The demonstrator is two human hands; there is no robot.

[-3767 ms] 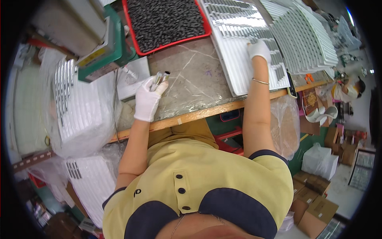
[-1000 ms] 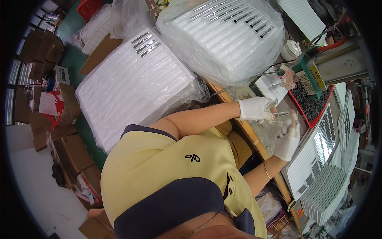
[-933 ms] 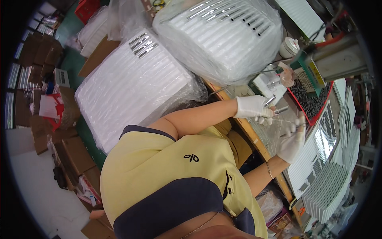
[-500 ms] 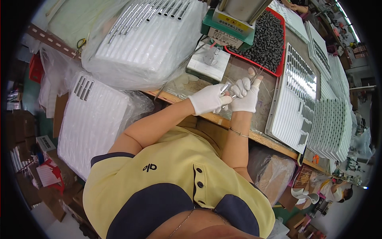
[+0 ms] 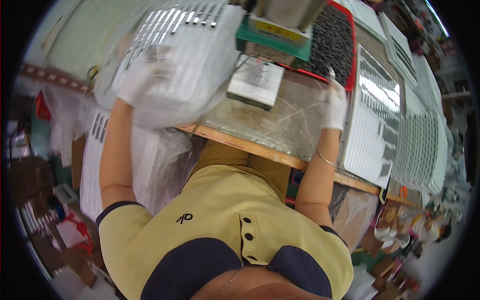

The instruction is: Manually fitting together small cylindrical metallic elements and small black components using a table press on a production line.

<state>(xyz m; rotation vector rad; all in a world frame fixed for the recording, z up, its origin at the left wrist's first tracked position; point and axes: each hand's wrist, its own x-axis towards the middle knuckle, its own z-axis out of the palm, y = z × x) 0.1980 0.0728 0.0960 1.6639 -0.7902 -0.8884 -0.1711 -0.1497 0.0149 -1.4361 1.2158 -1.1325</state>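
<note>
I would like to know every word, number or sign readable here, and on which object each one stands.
Yellow shirt: short dark lettering; I do not copy its wording.
Yellow label on the green machine: too blurred to read.
Pale label below it: too blurred as well.

White gloves [image 5: 336, 116] cover the left hand [image 5: 142, 82] and right hand [image 5: 334, 102]; behind the right grip sits a thin bangle [image 5: 325, 158]. Farther back from both grips comes a yellow shirt [image 5: 210, 200] with navy panels [image 5: 192, 265], dark buttons [image 5: 249, 236] and small dark lettering [image 5: 184, 218]; mustard trousers [image 5: 225, 154].
</note>
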